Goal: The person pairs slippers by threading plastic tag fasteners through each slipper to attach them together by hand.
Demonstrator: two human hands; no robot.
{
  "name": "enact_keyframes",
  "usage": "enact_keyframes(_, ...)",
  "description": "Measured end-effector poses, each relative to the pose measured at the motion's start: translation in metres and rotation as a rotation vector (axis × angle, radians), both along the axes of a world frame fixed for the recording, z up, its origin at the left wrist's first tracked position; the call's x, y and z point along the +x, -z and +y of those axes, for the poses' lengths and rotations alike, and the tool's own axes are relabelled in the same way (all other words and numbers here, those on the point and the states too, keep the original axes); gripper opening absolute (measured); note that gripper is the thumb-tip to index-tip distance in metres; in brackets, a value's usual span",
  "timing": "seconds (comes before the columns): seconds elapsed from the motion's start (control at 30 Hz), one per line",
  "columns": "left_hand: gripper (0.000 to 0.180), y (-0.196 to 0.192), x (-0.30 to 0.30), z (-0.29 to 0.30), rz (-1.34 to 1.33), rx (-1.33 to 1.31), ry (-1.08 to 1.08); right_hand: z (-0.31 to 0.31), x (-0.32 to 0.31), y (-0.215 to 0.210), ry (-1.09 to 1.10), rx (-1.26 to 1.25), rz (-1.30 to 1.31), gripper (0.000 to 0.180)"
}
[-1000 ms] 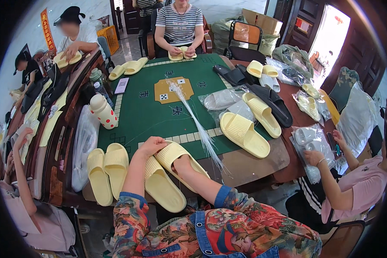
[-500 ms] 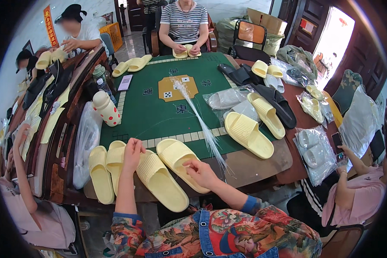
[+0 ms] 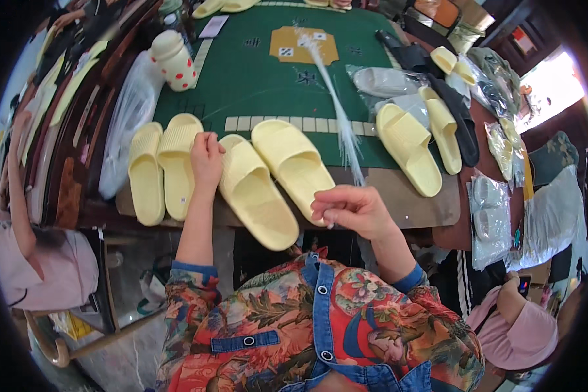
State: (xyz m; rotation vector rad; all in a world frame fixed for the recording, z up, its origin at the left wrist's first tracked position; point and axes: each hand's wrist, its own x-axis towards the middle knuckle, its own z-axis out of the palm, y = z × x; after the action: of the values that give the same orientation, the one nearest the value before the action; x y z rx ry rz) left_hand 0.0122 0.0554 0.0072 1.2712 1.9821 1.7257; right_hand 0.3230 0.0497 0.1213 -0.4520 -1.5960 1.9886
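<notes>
Two pale yellow slippers stand side by side before me, a left one (image 3: 268, 212) and a right one (image 3: 282, 140). My left hand (image 3: 207, 162) is closed in a pinch at the left slipper's strap, close to another yellow pair (image 3: 180, 151). Whatever its fingers hold is too fine to make out. Over the heel of the right slipper, my right hand (image 3: 358, 210) has thumb and fingers drawn together; anything between them is hidden. A bundle of thin clear strands (image 3: 342, 108) lies on the green table mat (image 3: 242, 85), and one faint loose strand crosses the mat nearby.
More yellow slippers (image 3: 408, 150) and bagged grey ones (image 3: 389, 83) lie at the right, beside black slippers (image 3: 464, 130). A dotted bottle (image 3: 173, 62) and clear plastic bag (image 3: 132, 124) stand at the left. People in pink sit on both sides, one at the right (image 3: 516, 323).
My view has tipped down, so the table sits higher in the picture. My right hand has moved from over the right slipper's opening to its heel end. My left hand stays closed near the strap.
</notes>
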Motion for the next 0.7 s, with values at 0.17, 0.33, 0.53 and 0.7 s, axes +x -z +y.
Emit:
enact_keyframes(0.17, 0.015, 0.0, 0.017, -0.009, -0.025, -0.073, -0.046, 0.001, -0.02, 0.016, 0.419, 0.84, -0.458, 0.012)
enact_keyframes(0.33, 0.015, -0.004, 0.015, -0.014, -0.016, -0.086, 0.011, -0.009, -0.043, 0.038, 0.242, 0.969, -0.35, 0.008)
enact_keyframes(0.53, 0.014, -0.014, 0.008, -0.012, -0.077, -0.153, 0.145, -0.006, -0.069, 0.061, 0.112, 0.829, -0.704, 0.015)
enact_keyframes(0.7, 0.013, -0.023, 0.004, -0.012, -0.218, -0.202, 0.257, 0.002, -0.096, 0.069, 0.252, 0.781, -0.601, 0.014)
